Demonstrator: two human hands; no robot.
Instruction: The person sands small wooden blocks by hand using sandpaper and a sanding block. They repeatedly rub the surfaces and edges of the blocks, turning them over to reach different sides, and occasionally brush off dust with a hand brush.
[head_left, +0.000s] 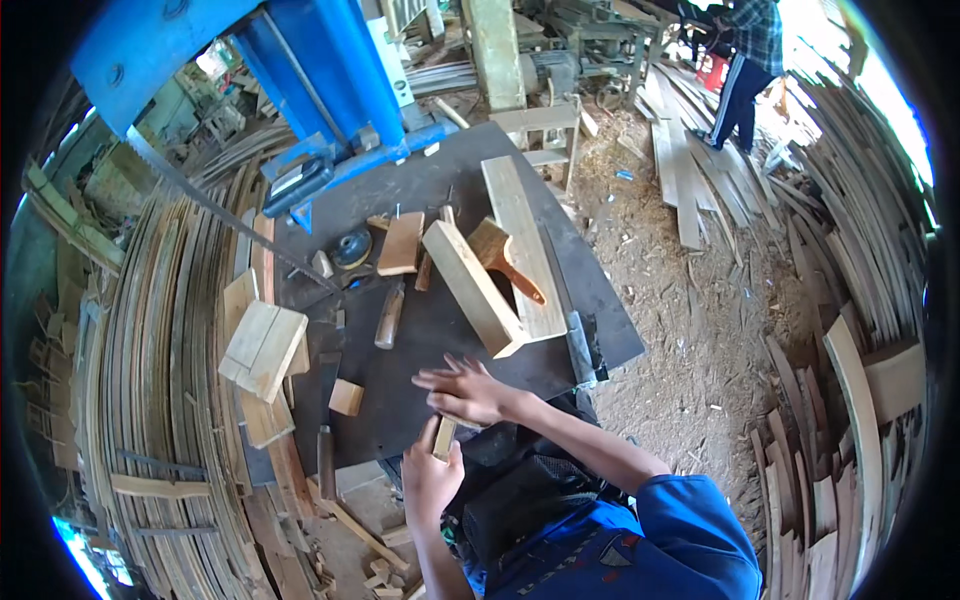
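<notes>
My left hand (433, 474) grips a small light wooden block (445, 439) close to my body, at the near edge of the dark bandsaw table (420, 375). Over the block's far end lies my right hand (469, 394), its fingers partly spread. Its palm side is hidden, so I cannot tell whether it holds anything. To the left of my hands are a small wooden cube-like offcut (346, 397) and a tool with a wooden handle (326, 457). Beyond them lies another wooden handle (389, 316). A wide brush with a brown handle (517, 277) rests among the boards.
The toothed bandsaw blade (225, 217) runs down from the blue machine (322, 67) to the table. An angled wooden piece (472, 289) and a long board (517, 225) lie across it. Timber stacks (172, 337) stand left. A person (742, 82) stands far right.
</notes>
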